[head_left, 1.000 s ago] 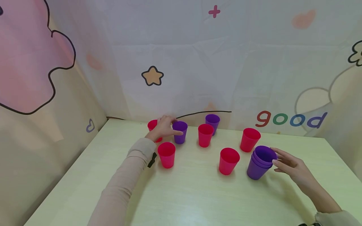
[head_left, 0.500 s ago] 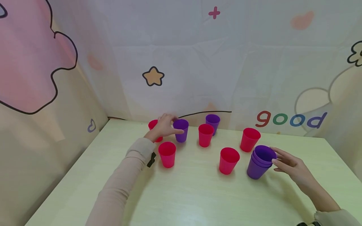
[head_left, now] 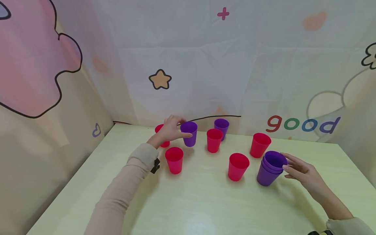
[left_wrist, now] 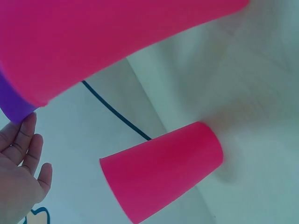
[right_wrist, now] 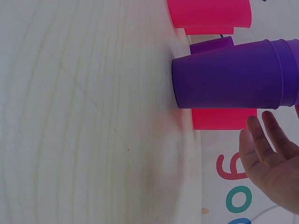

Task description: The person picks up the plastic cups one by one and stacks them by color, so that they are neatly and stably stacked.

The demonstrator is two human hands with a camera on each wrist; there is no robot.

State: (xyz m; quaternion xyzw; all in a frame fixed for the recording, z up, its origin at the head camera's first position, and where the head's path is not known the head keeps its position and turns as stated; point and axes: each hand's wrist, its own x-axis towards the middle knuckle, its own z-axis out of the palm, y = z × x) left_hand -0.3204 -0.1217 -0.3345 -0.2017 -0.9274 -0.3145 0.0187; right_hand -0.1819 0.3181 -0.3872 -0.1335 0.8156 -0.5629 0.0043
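Note:
In the head view my left hand (head_left: 168, 130) grips a purple cup (head_left: 190, 138) by its rim, thumb on the near side and fingers behind. This cup is upright, slightly raised over the table. The left wrist view catches only a corner of the same purple cup (left_wrist: 14, 102), mostly hidden by a near red cup (left_wrist: 112, 37). On the right, my right hand (head_left: 305, 176) pinches the rim of a stack of nested purple cups (head_left: 265, 176) between thumb and fingers. The stack stands upright on the table, and its side fills the middle of the right wrist view.
Red cups stand around the hands: one (head_left: 174, 160) before the left hand, one (head_left: 159, 128) partly behind it, one (head_left: 214, 140) mid-table, two (head_left: 238, 166) near the stack. Another purple cup (head_left: 222, 125) stands at the back, close to the printed curtain (head_left: 194, 65).
My left hand has raised the purple cup a little and shifted it slightly right. The right hand and the stack have stayed in place. The head view has turned very slightly.

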